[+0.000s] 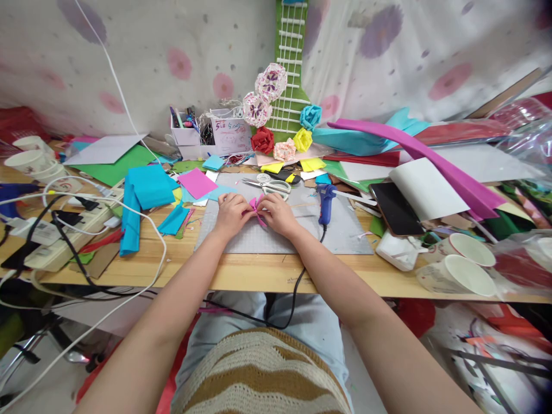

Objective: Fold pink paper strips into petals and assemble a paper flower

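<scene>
Between my two hands is a small piece of folded pink paper (259, 213), held over the grey cutting mat (259, 245). My left hand (232, 214) pinches its left side, and my right hand (278, 213) pinches the right. The fingers partly cover the paper, so its full shape is hidden. Just behind my right hand lie scissors (276, 187) with light handles. To the right on the mat rests a blue glue gun (326, 206), its black cord running down over the table's front edge.
Blue paper (149, 187) and a pink square (198, 183) lie left, near a power strip (73, 233) with tangled cables. Paper cups (457, 276) stand at right, by a black phone-like slab (397, 210). Behind, a green guitar-shaped board (287, 109) carries paper flowers.
</scene>
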`<state>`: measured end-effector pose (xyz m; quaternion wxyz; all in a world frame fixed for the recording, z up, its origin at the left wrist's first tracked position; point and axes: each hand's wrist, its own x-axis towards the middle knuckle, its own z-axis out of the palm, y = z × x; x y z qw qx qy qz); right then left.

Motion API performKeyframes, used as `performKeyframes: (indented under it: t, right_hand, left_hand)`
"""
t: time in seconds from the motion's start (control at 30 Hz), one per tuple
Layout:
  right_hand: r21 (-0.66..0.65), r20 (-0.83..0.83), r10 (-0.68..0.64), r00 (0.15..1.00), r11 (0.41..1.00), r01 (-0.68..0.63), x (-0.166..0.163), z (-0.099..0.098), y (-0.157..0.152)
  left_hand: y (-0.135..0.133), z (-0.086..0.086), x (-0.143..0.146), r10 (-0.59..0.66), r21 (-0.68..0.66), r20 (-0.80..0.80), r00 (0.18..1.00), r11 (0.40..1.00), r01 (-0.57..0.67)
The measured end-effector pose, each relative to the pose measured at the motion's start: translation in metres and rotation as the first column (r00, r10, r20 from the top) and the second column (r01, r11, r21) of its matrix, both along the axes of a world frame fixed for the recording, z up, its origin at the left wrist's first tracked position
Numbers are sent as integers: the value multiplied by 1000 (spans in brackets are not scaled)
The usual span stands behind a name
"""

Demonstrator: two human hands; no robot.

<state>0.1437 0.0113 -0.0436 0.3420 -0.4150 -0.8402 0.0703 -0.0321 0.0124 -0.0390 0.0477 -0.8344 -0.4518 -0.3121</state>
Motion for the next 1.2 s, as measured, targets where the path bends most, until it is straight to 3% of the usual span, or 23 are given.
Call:
performKeyframes:
  t: [0.27,0.43,0.63,0.87,1.2]
  right_hand:
    - [-13,13,-24,1000,1000,25,-2,3,-1]
    - [-9,-19,-172,985,985,172,-6,4,-3]
    - [-71,-38,-273,961,960,270,-9,7,-3]
    - [-122,21,-274,961,954,275,-18,5,-4]
    - [-119,9,-159,987,980,159,-25,8,-1]
  left_hand:
    - [-3,4,2,33,-44,-4,999,998,-33]
    - [-15,14,11,126,7,132,983,992,-128]
    - [-18,9,27,135,-112,75,988,986,-127]
    - [-7,-1,34,320,-163,41,946,937,-310]
    - [6,-6,18,403,-174,123,907,908,-380]
